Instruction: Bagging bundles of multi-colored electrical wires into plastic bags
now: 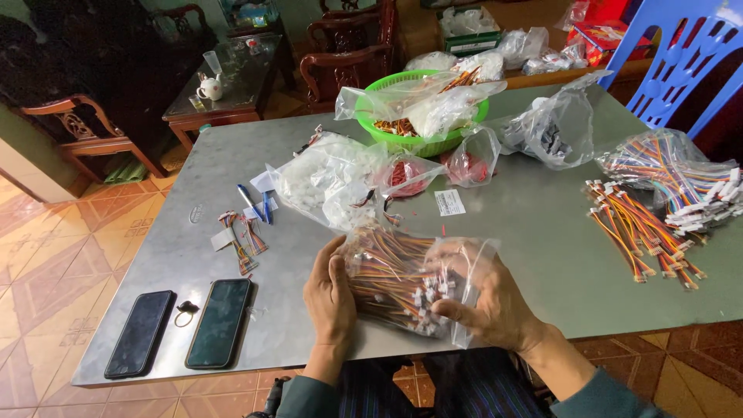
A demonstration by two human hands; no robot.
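Note:
A clear plastic bag stuffed with multicoloured wire harnesses with white connectors lies at the near edge of the grey table. My left hand grips its left end. My right hand is pushed inside the bag's open right end, fingers closed around the connector ends of the wires. More loose harnesses lie in a row to the right, beside another full bag of the same wires.
A green basket with bags of parts stands at the back. Bags of white connectors, red wire and dark parts lie mid-table. Two dark phones, a ring, pens and small wire bundles sit left. A blue chair stands behind.

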